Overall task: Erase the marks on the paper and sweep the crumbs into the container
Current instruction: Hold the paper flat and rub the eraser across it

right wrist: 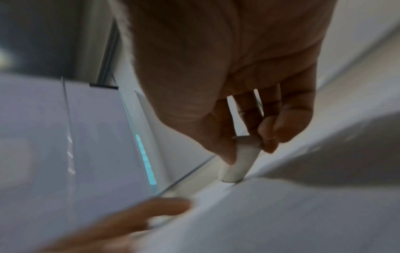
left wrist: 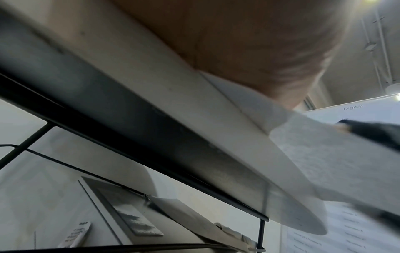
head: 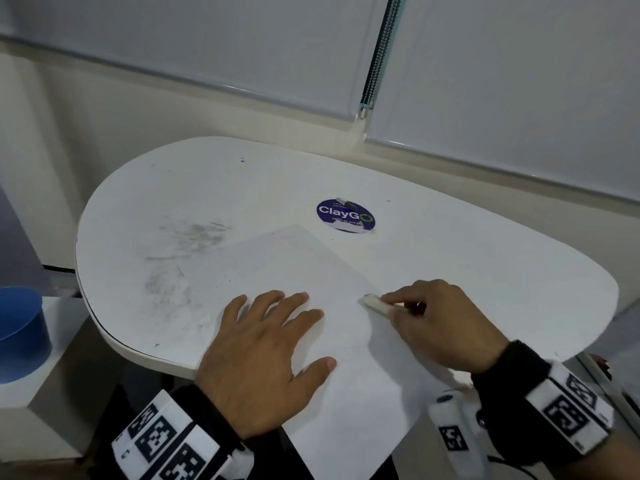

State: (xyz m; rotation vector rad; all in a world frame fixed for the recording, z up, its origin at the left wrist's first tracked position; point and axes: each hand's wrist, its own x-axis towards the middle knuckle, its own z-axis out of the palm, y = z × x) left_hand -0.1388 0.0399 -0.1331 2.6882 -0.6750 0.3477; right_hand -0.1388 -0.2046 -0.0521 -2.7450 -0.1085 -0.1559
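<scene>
**Eraser at the paper's right edge**

Head view shows the paper [head: 311, 289] lying askew on the white surface [head: 485, 258], one corner hanging past the near edge. The left hand [head: 266, 355] lies flat on the sheet, fingers spread and straight, pinning it down. The right hand [head: 440, 323] pinches a white eraser [head: 377, 304] between thumb and fingertips, its tip on the sheet close to the right edge; the right wrist view confirms the eraser [right wrist: 238, 164] meets the paper end-on. Any marks on the sheet are too faint to make out, and I can see no crumbs clearly. A blue container [head: 20, 334] stands off the surface on a lower ledge beyond the left edge, well apart from the paper. Grey smudges mark the surface towards its left edge.

To rub well here, I would keep the strokes short and directed away from the pinning hand, so the sheet stays taut rather than buckling. Near the edge the paper could crease or tear, so light pressure seems wise.
</scene>
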